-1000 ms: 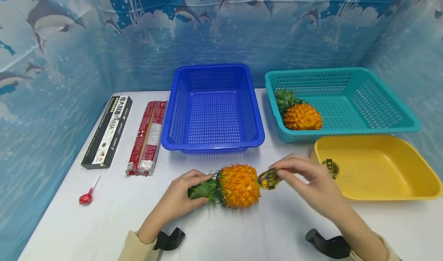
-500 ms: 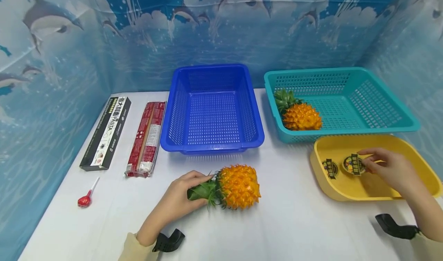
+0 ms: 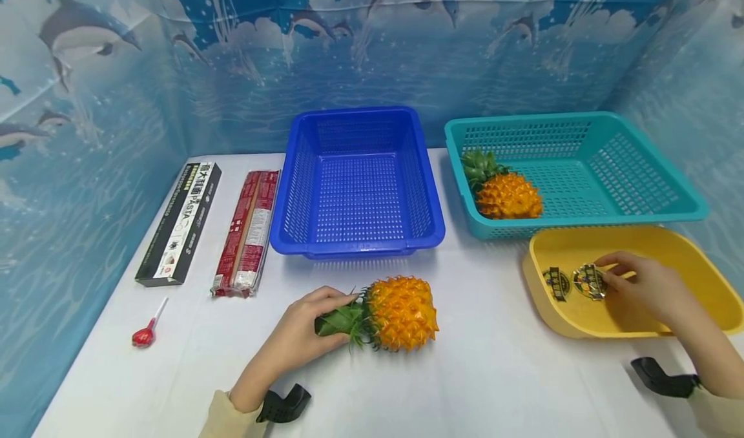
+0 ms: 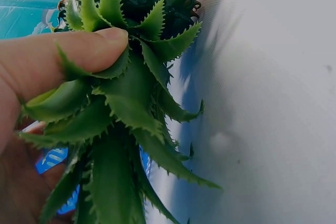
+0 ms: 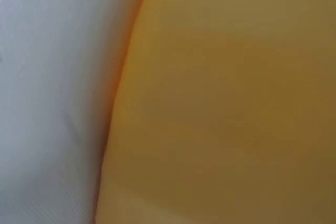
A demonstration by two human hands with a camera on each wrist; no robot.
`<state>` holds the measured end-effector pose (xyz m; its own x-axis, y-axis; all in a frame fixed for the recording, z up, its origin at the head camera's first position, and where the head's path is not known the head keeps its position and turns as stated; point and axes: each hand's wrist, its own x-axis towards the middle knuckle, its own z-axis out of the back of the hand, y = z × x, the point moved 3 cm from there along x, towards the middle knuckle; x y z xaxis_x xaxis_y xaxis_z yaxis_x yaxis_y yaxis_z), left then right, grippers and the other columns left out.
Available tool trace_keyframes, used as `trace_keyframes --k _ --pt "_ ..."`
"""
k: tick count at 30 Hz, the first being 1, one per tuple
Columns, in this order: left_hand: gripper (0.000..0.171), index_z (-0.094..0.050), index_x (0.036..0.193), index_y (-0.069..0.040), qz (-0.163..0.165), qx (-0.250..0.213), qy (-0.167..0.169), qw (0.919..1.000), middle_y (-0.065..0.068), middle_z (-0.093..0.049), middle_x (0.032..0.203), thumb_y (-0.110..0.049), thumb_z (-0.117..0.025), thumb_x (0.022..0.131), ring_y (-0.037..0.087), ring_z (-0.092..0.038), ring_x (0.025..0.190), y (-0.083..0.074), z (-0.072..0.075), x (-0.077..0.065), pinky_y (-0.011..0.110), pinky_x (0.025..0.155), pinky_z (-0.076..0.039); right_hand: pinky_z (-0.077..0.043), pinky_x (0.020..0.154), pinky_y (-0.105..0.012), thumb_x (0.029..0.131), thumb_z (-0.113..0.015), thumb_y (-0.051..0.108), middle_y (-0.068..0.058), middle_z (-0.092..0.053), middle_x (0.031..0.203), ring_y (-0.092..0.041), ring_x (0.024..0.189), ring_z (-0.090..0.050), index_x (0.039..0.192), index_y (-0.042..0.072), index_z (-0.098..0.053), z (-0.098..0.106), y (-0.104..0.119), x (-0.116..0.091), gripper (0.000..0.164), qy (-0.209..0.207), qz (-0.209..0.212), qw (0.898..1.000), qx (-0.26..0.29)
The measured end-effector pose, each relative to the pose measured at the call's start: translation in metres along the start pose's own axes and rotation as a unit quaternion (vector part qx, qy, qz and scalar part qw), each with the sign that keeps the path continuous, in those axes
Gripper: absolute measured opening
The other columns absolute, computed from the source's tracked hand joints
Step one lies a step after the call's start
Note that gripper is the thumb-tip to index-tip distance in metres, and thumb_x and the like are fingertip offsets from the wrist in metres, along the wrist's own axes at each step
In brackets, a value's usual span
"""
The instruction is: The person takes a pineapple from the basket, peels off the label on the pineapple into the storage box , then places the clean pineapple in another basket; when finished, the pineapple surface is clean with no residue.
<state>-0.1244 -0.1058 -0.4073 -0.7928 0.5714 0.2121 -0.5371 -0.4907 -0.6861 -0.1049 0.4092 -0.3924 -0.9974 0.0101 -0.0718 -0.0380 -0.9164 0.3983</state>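
Note:
In the head view, my left hand grips the green leafy crown of an orange pineapple lying on its side on the white table. The left wrist view shows my thumb pressed against the serrated leaves near the fruit's base. At the right, my right hand reaches into a yellow bin and pinches the edge of a small round package with a black-and-gold label. A similar round package lies beside it. The right wrist view shows only the bin's wall and white cloth, not the hand.
A blue basket stands at the back middle. Right of it, a teal basket holds another pineapple. Left lie a black pasta box, a red noodle packet and a red lollipop.
My right hand has carried the round package from beside the pineapple rightwards into the yellow bin, then lowered it slightly next to the other. My left hand has stayed on the crown.

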Motion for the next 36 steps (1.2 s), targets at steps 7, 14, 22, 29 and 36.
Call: trace_keyframes --k 7,14,22,29,36 --pt "0.058 -0.063 0.124 -0.015 0.003 -0.005 0.0 1.0 -0.01 -0.058 0.112 -0.015 -0.083 0.069 0.01 -0.054 0.105 -0.001 0.0 0.0 0.035 0.091 -0.044 -0.044 0.066 -0.058 0.086 -0.063 0.004 -0.029 -0.06 0.089 -0.046 0.076 -0.056 0.104 -0.011 -0.059 -0.003 0.004 0.002 0.023 0.003 0.003 0.999 -0.046" --pt "0.059 -0.062 0.125 -0.016 0.003 -0.007 0.002 1.0 -0.011 -0.058 0.112 -0.015 -0.082 0.07 0.01 -0.054 0.105 0.001 -0.003 -0.002 0.035 0.091 -0.044 -0.046 0.06 -0.055 0.088 -0.064 0.009 -0.036 -0.057 0.094 -0.047 0.074 -0.057 0.107 -0.015 -0.054 -0.004 0.015 0.0 0.032 -0.048 -0.013 0.995 -0.088" --pt "0.06 -0.061 0.126 -0.016 -0.005 -0.005 0.0 1.0 -0.01 -0.058 0.112 -0.014 -0.082 0.071 0.01 -0.054 0.104 0.002 -0.001 0.001 0.035 0.09 -0.045 -0.044 0.088 -0.03 0.08 -0.073 0.006 -0.012 -0.059 0.118 -0.029 0.101 -0.056 0.125 0.006 -0.057 0.006 0.154 -0.033 0.049 -0.145 0.223 0.964 -0.005" --pt "0.058 -0.062 0.125 -0.017 -0.002 -0.006 0.006 1.0 -0.01 -0.058 0.111 -0.014 -0.082 0.071 0.009 -0.054 0.104 0.002 0.0 0.001 0.033 0.089 -0.045 -0.033 0.101 -0.04 0.075 -0.079 0.031 0.002 -0.017 0.153 -0.021 0.136 -0.023 0.15 0.021 -0.023 -0.061 0.22 -0.023 0.093 0.059 0.334 0.93 0.14" --pt "0.059 -0.061 0.126 -0.019 -0.009 -0.006 0.005 0.9999 -0.011 -0.058 0.111 -0.014 -0.082 0.071 0.009 -0.053 0.105 0.003 0.0 0.001 0.033 0.089 -0.045 -0.035 0.096 -0.053 0.066 -0.085 0.032 -0.001 -0.009 0.155 -0.029 0.136 -0.021 0.151 0.024 -0.014 -0.101 0.235 -0.004 0.111 0.101 0.346 0.919 0.16"
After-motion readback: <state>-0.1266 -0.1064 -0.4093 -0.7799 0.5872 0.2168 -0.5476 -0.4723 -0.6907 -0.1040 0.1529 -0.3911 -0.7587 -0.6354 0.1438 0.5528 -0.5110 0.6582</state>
